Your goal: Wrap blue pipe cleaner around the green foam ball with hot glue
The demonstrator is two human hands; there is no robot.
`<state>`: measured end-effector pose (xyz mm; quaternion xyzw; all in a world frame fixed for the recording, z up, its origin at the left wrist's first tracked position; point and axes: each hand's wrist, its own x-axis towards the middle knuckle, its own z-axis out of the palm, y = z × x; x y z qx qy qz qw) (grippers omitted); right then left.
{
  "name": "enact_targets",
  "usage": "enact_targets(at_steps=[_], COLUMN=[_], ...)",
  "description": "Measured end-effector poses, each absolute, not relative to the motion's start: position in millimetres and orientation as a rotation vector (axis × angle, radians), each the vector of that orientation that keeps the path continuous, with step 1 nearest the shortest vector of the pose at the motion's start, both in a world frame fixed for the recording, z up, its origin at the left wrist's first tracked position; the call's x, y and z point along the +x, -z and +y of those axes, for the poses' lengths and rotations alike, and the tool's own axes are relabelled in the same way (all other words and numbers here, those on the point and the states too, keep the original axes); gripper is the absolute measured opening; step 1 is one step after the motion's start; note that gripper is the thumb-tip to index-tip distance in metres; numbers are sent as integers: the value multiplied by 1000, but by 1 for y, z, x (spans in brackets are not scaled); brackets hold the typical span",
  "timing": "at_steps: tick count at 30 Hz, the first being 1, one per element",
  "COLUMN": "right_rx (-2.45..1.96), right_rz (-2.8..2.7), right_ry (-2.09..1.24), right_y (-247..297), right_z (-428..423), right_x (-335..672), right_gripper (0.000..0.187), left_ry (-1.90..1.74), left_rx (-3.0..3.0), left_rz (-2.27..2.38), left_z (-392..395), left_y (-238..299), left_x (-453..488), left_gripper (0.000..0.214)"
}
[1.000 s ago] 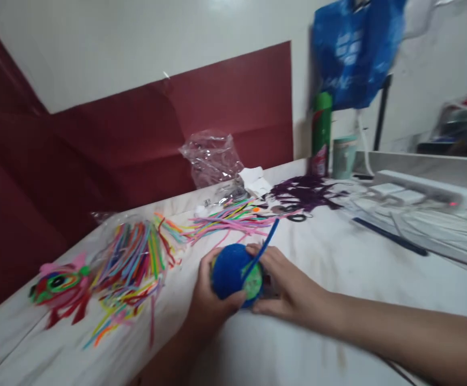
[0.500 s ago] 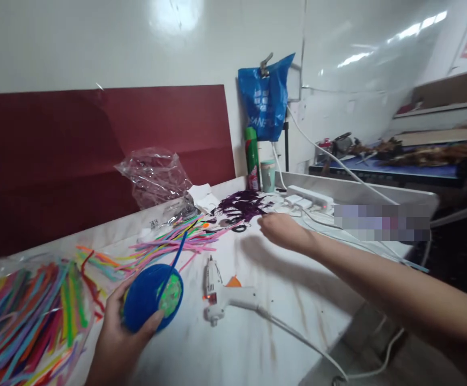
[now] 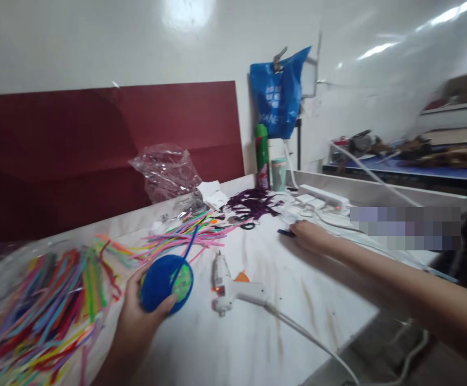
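Observation:
My left hand (image 3: 148,313) grips a round blue piece (image 3: 158,284) whose coil-like body has a speckled green face (image 3: 182,283). A thin blue pipe cleaner (image 3: 191,244) sticks up from it. My right hand (image 3: 308,236) reaches over the table, fingers closed, with a short dark strip (image 3: 285,232) projecting from the fingertips; its kind is unclear. Between the hands lies a white hot glue gun (image 3: 233,292) with a glowing red light and an orange part. Purple shreds (image 3: 255,202) and black rings (image 3: 247,225) lie beyond it.
Colourful pipe cleaners (image 3: 52,300) fill a clear bag at left; more (image 3: 185,233) lie loose behind. A power strip (image 3: 324,197) with cables, a green spray can (image 3: 262,155) and a cup (image 3: 279,174) stand at the back. A blue bag (image 3: 277,99) hangs above.
My right hand has moved right, away from the purple shreds, and a dark strip now shows at its fingertips. My left hand still holds the blue piece. The view has shifted left.

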<state>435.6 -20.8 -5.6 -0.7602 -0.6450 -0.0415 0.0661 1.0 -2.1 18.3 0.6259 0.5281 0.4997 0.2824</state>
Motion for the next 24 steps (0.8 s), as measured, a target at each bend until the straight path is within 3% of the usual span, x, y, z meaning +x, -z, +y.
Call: enact_targets(at_steps=[5, 11, 17, 24], right_rx=[-1804, -1075, -753, -576], right_rz=[-2063, -2243, -2216, -2201], right_ry=[113, 46, -4, -61], right_y=[-2, -31, -38, -28], right_z=[-19, -27, -27, -37], right_x=[401, 311, 242, 229], right_gripper=[21, 35, 34, 31], left_ry=[-1371, -1237, -1218, -1204], left_rx=[1613, 1577, 1667, 1702], left_rz=[1240, 1062, 918, 934], left_z=[1, -3, -11, -13], left_y=[-5, -8, -10, -9], left_x=[-1, -6, -7, -4], left_gripper=[78, 85, 85, 82])
